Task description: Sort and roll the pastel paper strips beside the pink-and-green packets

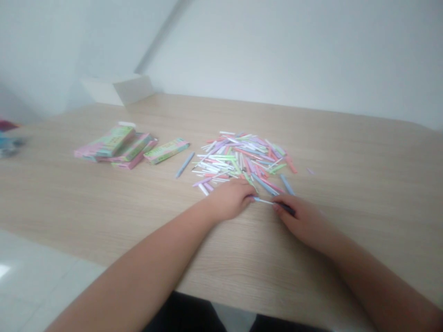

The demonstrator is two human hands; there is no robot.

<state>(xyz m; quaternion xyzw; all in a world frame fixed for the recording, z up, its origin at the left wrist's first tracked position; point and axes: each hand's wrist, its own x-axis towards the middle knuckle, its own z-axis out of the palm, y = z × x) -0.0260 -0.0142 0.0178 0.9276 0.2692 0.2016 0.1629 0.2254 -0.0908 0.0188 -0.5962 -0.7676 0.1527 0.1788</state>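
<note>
Near the front of a heap of pastel pen parts (242,159), both of my hands are closed low over the table. A thin whitish stick like a pen refill (263,201) spans the gap between them. My left hand (231,199) pinches its left end, with a bluish bit showing at the fingertips. My right hand (301,217) grips a dark, slim pen-like piece (286,208) at the stick's right end. Whether the two pieces are joined is hidden by the fingers. The heap mixes coloured barrels with thin white sticks.
Left of the heap lies a single blue-grey pen (184,165). Farther left are a pastel box (168,151) and a stack of similar boxes (116,144). A white open carton (133,90) stands by the wall. A small lilac piece (310,171) lies at right.
</note>
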